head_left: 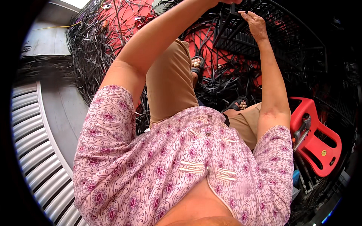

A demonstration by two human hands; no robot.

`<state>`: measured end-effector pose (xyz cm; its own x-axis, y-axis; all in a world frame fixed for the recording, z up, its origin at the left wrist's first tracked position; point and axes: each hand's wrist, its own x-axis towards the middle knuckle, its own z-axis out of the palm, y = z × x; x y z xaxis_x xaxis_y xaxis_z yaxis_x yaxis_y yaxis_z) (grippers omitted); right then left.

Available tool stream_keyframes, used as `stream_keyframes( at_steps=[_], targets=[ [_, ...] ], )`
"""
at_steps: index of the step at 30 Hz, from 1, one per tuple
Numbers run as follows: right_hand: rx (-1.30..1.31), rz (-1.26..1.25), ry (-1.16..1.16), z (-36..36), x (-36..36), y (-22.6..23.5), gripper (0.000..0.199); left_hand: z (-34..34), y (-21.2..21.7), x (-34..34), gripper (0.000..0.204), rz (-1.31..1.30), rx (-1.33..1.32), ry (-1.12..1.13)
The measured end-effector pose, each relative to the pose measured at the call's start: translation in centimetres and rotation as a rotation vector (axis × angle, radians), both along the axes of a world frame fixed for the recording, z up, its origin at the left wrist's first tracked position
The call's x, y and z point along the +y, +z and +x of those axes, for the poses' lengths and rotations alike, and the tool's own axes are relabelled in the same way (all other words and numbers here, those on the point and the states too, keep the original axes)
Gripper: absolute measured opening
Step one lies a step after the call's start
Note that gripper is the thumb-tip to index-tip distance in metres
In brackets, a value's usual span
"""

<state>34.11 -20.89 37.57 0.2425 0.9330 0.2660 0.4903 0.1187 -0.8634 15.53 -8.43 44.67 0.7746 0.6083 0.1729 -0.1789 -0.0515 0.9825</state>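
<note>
My left hand (230,1) is at the top edge of the picture, beside the upper end of a black bar (232,9); most of it is cut off, so its grip is hidden. Close by on the right, my right hand (255,25) is raised with fingers extended toward that bar. I see nothing held in it. Below and beyond both hands stands a black woven piece (241,39) on a dark frame, with slatted or latticed sides. Loose black flat strips (217,81) hang and lie around it.
A tangled heap of black strips (90,52) covers much of the red floor surface (126,19). To my right is a red plastic stool (320,145) with a tool (303,128) resting in it. Ribbed metal slats (34,132) stand at left. My sandalled feet are among the strips.
</note>
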Motion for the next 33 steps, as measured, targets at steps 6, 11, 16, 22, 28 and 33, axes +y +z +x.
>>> stream_keyframes(
  at_steps=[6, 11, 16, 22, 28, 33],
  targets=[
    [-0.050, 0.020, -0.041, -0.1, -2.2, 0.7, 0.020, -0.6, -5.3, -4.8, 0.028, 0.384, 0.144, 0.309],
    [0.020, -0.049, 0.014, 0.5, -5.1, 1.3, 0.022, -0.2, -4.1, -6.2, 0.055, 0.370, 0.565, 0.460],
    [0.040, -0.110, 0.065, -1.4, -9.1, 1.6, 0.024, 2.3, -12.8, -4.1, 0.040, -0.070, 0.270, 0.340],
    [0.171, -0.083, 0.011, -1.9, -13.3, 0.1, 0.015, 0.8, -8.2, -12.1, 0.017, -0.341, 0.103, 0.263],
    [0.327, -0.091, -0.044, -3.9, -18.2, 0.3, 0.010, 0.1, -6.8, -17.7, 0.018, -0.489, 0.065, 0.291],
    [0.279, -0.097, -0.091, -4.2, -20.3, -0.9, 0.010, 1.9, -5.8, -22.1, 0.034, -0.827, -0.083, 0.479]
  ],
)
